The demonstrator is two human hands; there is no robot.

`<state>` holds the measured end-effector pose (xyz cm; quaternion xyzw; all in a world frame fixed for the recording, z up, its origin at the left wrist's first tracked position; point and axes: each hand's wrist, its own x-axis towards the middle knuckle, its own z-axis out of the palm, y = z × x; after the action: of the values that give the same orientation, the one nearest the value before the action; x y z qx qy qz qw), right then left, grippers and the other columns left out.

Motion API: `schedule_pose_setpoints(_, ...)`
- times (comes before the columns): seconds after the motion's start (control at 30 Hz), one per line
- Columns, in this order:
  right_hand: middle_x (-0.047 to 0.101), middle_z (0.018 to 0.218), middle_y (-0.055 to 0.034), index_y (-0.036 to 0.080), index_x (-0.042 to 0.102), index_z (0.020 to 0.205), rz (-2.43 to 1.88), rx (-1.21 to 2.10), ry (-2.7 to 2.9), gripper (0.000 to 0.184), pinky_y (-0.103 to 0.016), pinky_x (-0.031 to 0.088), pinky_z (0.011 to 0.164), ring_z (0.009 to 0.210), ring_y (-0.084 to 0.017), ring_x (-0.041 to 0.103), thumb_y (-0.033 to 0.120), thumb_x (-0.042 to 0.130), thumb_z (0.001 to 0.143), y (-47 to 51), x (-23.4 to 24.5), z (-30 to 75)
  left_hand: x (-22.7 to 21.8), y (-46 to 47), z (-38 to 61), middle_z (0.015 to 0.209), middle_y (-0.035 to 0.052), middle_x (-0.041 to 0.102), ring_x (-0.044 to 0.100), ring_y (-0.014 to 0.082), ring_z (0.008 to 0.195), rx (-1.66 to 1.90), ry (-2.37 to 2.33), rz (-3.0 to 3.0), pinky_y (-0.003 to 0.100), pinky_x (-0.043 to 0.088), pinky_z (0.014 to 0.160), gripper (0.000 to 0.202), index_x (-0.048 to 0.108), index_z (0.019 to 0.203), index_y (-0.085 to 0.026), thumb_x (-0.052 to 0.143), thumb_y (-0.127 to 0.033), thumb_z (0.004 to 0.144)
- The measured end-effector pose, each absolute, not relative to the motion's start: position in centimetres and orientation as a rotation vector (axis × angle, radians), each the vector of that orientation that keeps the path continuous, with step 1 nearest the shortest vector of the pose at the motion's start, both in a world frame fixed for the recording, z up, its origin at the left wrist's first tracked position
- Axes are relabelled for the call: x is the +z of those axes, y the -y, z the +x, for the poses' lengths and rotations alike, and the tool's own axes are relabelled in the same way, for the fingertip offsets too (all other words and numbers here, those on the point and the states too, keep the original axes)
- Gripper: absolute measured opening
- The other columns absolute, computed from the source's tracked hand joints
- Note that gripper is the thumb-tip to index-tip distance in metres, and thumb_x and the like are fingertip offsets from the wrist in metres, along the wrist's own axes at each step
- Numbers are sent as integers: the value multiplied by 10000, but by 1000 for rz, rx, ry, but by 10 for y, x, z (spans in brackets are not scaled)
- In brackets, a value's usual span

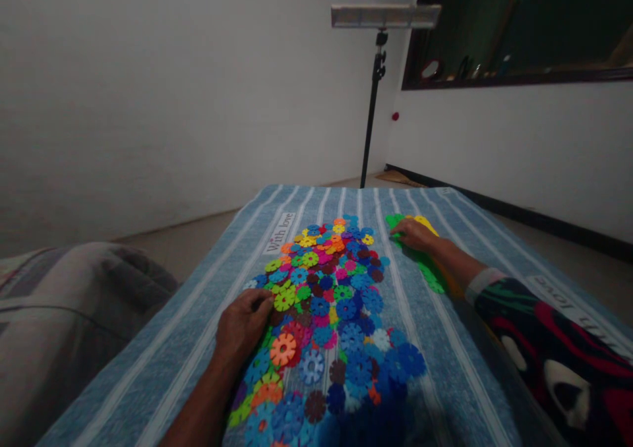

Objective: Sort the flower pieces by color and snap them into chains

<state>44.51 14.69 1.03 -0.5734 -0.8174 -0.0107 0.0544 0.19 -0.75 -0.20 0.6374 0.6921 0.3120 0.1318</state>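
A long pile of notched plastic discs (pixel 320 306) in many colours covers the middle of the cloth. My left hand (pixel 243 323) rests at the pile's left edge, fingers curled in beside a yellow-green disc (pixel 285 297); what they hold, if anything, is hidden. Right of the pile lies a row of green discs (pixel 431 274). At the far end of that row my right hand (pixel 414 232) has its fingertips pinched down on a green disc (pixel 394 220). Yellow discs (pixel 425 223) form another line just beyond, partly covered by my right hand and forearm.
A blue-and-white striped cloth (pixel 198 341) covers the table. A grey draped shape (pixel 99 328) stands at the left. Behind the table rises a black stand (pixel 370 117) with a flat panel (pixel 386 16). A dark window (pixel 534 25) is at the upper right.
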Motion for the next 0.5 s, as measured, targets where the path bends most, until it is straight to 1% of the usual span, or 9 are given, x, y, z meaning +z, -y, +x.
schedule_pose_setpoints(0.07, 706, 1090, -88, 221, 777, 1058, -1704, -50, 2529, 402, -279, 424, 896, 1052, -216, 595, 44, 534, 791, -143, 11, 439, -1, 8, 3, 932, 29, 767, 691, 242, 884, 901, -2008, 1847, 318, 524, 823, 337, 719, 764, -240, 490, -483, 722)
schedule_pose_setpoints(0.2, 694, 1007, -129, 167, 793, 939, -1682, -78, 2590, 357, -304, 407, 862, 1055, -252, 580, 7, 522, 771, -137, 12, 434, 1, 9, 5, 918, 30, 759, 690, 244, 876, 887, -2017, 1844, 326, 517, 824, 351, 714, 745, -241, 468, -490, 712)
schedule_pose_setpoints(0.3, 692, 1008, -152, 132, 788, 962, -1688, -93, 2599, 363, -300, 388, 855, 1058, -253, 576, -19, 521, 769, -135, 13, 435, 1, 9, 5, 942, 35, 757, 689, 252, 906, 879, -2026, 1838, 330, 510, 840, 356, 715, 762, -239, 466, -489, 710)
schedule_pose_setpoints(0.5, 695, 992, -139, 153, 783, 923, -1696, -92, 2600, 329, -294, 392, 845, 1025, -248, 582, 4, 527, 783, -133, 16, 439, 1, 9, 6, 956, 37, 757, 691, 245, 896, 874, -2035, 1826, 321, 509, 838, 345, 713, 781, -234, 482, -483, 718)
